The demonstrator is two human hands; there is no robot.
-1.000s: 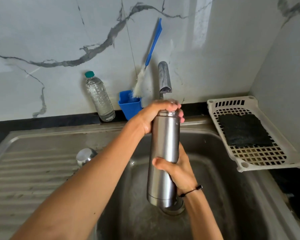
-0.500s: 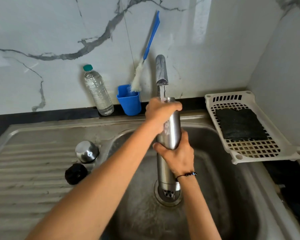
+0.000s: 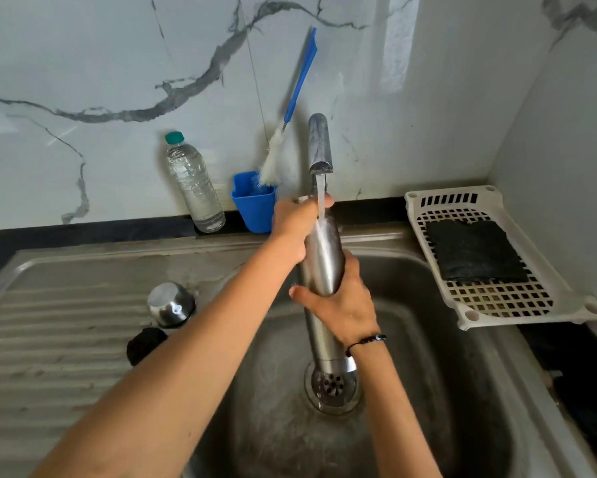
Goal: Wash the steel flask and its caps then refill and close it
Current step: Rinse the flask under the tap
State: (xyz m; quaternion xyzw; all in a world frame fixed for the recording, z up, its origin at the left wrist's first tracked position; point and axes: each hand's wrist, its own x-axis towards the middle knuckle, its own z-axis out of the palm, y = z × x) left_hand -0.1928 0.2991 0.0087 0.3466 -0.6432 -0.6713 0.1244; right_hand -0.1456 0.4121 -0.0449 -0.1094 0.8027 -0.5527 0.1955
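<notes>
Right, I've got the flask (image 3: 321, 267) upright-ish over the sink (image 3: 445, 339), tilted a bit toward the wall, base just above the drain (image 3: 331, 388). Left hand (image 3: 295, 232) is curled round the neck, covering the mouth end; right hand (image 3: 342, 305) is wrapped round the mid-body w/ thumb across the front. Water from the tap (image 3: 319, 146) is running and hitting the flask's shoulder right beside my left fingers, so I'd say this is the outside rinse, not the refill yet.

Risks as I judge them: wet steel is slick, and if either grip loosens the flask could slide down and knock the drain or the basin. Stream glancing off the curved shoulder could spray toward the wall or onto the drainboard. Can't tell if the mouth is open under my left hand, so water may or may not be getting inside.

Room: tap spout sits close above the flask top, little clearance upward; lifting straight up risks a clank. Steel cap (image 3: 171, 303) and black cap (image 3: 147, 343) sit on the drainboard just left of the basin edge, under my left forearm, so an elbow drop could sweep them. White tray (image 3: 469, 315) w/ dark scrub pad (image 3: 473, 250) bounds the right side. Plenty of open basin below and toward me.
</notes>
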